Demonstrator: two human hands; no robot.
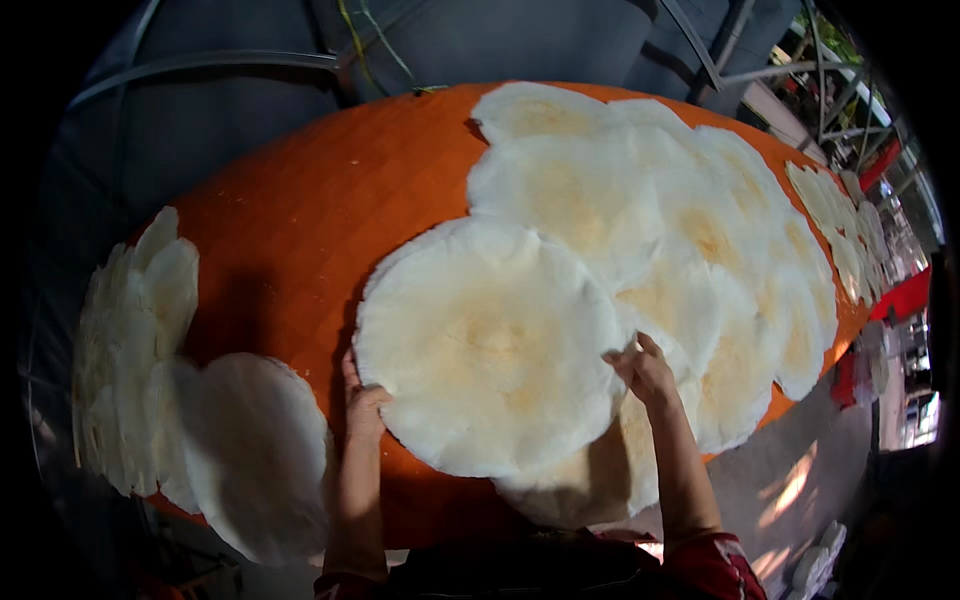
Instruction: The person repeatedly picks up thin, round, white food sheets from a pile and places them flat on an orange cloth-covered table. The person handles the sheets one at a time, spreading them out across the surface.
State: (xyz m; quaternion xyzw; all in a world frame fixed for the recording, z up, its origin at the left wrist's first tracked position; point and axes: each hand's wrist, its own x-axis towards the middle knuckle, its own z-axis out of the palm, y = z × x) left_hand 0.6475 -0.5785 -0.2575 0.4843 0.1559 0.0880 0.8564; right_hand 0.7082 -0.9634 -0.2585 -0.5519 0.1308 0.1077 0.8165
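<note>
A large round white sheet of soft, fibrous-looking material point(487, 345), tan at its middle, lies before me over an orange table covering point(300, 187). My left hand point(366, 401) grips its lower left edge, thumb on top and fingers beneath. At its right edge my right hand point(641, 366) pinches the rim between thumb and fingers. Similar overlapping white sheets point(577, 195) spread to the upper right, and another sheet point(570, 487) shows partly under the held one. Whether the held piece is one layer or several I cannot tell.
On the left lie a round white sheet point(255, 450) and a cluster of overlapping pale sheets point(127, 375). More pale sheets point(832, 225) lie at the far right end. Metal frame bars point(225, 58) stand behind the orange surface. Grey floor point(810, 450) shows at the lower right.
</note>
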